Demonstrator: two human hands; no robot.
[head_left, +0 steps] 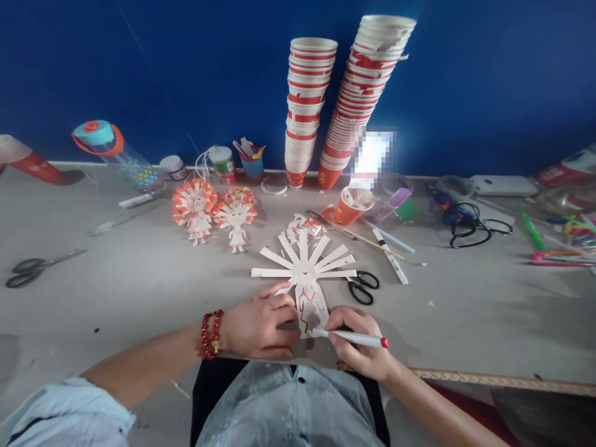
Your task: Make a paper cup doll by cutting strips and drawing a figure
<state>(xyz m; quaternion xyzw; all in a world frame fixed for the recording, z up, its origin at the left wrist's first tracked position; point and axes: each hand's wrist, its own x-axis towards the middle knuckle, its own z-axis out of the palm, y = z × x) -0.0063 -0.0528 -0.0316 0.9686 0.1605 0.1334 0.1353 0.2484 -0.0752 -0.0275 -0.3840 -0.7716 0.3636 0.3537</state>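
Observation:
A white paper cutout (pixel 313 310) lies on the table before me, with a fan of long strips (pixel 303 248) around a round centre and a dress outlined in red on its lower part. My left hand (pixel 263 326) rests on the table at the cutout's left edge, fingers apart and touching the paper. A white marker with a red end (pixel 361 338) is pinched in my right hand (pixel 356 335), its tip on the bottom of the drawing. Black-handled scissors (pixel 364 287) lie right of the cutout, partly under the strips.
Two finished paper dolls (pixel 198 214) lie behind to the left. Tall stacks of paper cups (pixel 305 115) stand against the blue wall. Paper scraps (pixel 302 228), a red cup (pixel 349 208), another marker (pixel 390 256) and a brush (pixel 363 239) lie beyond; other scissors (pixel 35 270) lie far left.

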